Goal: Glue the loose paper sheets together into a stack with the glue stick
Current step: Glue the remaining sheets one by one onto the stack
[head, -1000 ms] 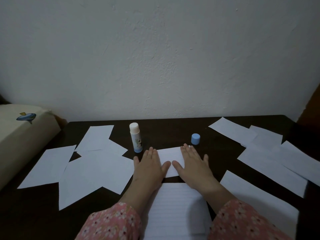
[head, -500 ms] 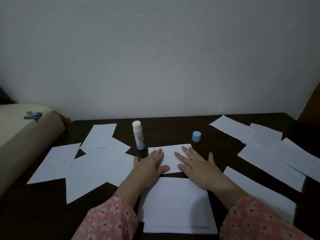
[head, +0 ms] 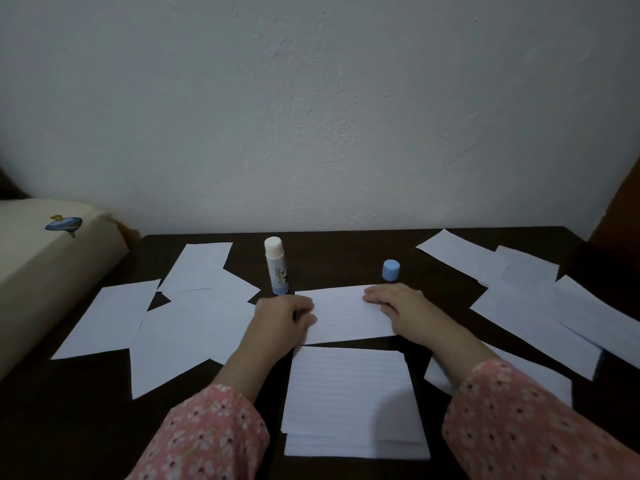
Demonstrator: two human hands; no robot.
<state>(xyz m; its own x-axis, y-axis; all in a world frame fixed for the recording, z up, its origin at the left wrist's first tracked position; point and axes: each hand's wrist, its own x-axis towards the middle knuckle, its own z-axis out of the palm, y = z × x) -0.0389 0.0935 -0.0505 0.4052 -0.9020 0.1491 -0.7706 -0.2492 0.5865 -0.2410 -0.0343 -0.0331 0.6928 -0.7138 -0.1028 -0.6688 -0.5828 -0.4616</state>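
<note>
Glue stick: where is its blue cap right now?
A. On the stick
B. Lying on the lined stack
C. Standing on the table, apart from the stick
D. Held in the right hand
C: the cap stands alone on the table, to the right of the upright, uncapped glue stick, and neither hand touches it.

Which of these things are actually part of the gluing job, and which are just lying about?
Part of the job:
- glue stick, uncapped, upright
- blue cap
- lined sheet held by left hand and right hand
- stack
- loose sheets

Lying about:
- cream cushion
</note>
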